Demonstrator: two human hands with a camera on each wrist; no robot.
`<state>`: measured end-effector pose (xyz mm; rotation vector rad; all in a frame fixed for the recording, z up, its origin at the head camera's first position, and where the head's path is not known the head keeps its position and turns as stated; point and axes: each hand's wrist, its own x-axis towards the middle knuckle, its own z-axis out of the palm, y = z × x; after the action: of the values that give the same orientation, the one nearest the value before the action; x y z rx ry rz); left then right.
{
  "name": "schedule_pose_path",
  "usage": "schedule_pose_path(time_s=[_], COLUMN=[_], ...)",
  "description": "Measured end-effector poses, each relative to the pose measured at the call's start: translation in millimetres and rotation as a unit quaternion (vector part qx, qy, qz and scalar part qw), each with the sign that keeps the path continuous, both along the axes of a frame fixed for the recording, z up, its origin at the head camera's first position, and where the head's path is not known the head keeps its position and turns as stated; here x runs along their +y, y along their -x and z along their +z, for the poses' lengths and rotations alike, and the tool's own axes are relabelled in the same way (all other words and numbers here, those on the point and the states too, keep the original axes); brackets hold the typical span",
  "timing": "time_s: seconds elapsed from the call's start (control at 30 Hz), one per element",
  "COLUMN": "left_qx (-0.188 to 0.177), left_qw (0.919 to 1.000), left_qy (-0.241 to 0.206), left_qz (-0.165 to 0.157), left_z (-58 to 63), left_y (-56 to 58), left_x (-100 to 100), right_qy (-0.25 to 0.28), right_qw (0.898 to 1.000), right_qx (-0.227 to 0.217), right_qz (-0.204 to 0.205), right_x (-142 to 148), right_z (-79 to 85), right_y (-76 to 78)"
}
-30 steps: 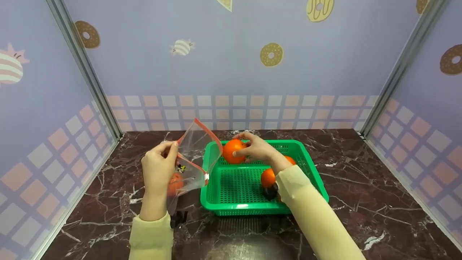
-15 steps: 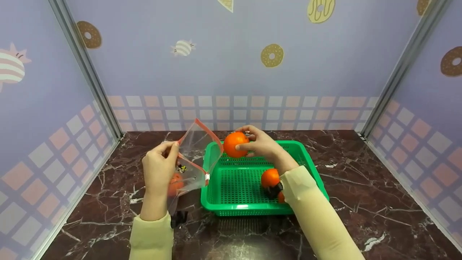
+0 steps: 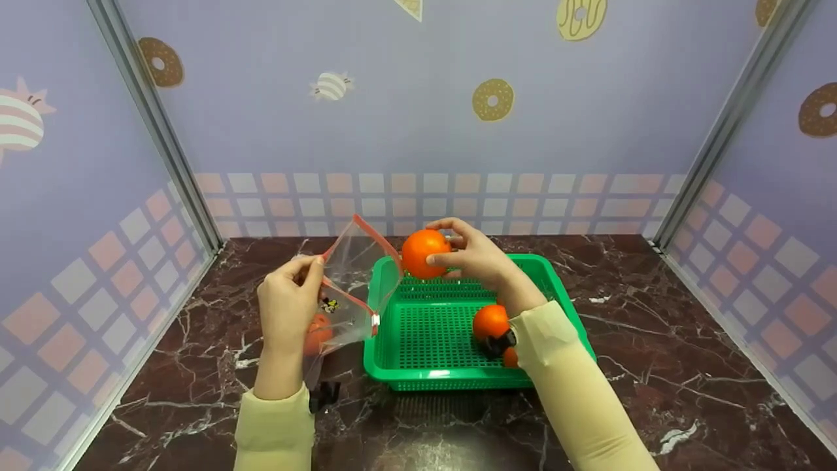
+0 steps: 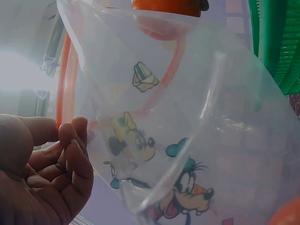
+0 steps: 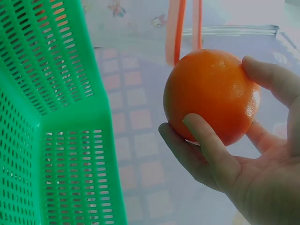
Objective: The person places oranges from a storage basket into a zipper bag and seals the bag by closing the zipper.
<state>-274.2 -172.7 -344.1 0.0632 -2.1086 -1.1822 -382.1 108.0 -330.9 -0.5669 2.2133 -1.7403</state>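
Left hand (image 3: 288, 301) pinches clear bag (image 3: 353, 317); right hand (image 3: 476, 258) grips orange (image 3: 422, 254) by bag's mouth, near green basket (image 3: 431, 375).

My sleeves (image 3: 582, 392) at the bottom are pale yellow; my central fruit (image 3: 422, 254) is vivid orange, my clear bag (image 3: 351, 311) red-edged and cartoon-printed, the basket (image 3: 444, 375) green, the tabletop (image 3: 686, 366) maroon with white veins.

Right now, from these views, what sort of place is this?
Likely a small purpose-built work booth: wall panels printed with donuts and sweets on three sides, metal corner posts where they meet, and a dark marble-look tabletop between them.
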Motion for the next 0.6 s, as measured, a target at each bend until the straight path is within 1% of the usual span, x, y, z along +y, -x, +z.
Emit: schedule_pose_path(time_s=[0.3, 0.6], left_qx=[0.004, 0.004], left_qw=[1.0, 1.0], left_qy=[-0.004, 0.0], left_qz=[-0.004, -0.002], left_z=[-1.3, -1.1], left_y=[1.1, 1.8], left_x=[1, 1], right_qy=[0.008, 0.034], right_qw=[1.0, 0.998], right_qx=[0.012, 0.02], right_qz=[0.011, 0.041], right_x=[0, -9], right_z=[10.5, 21.6], right_y=[-8.8, -21.6])
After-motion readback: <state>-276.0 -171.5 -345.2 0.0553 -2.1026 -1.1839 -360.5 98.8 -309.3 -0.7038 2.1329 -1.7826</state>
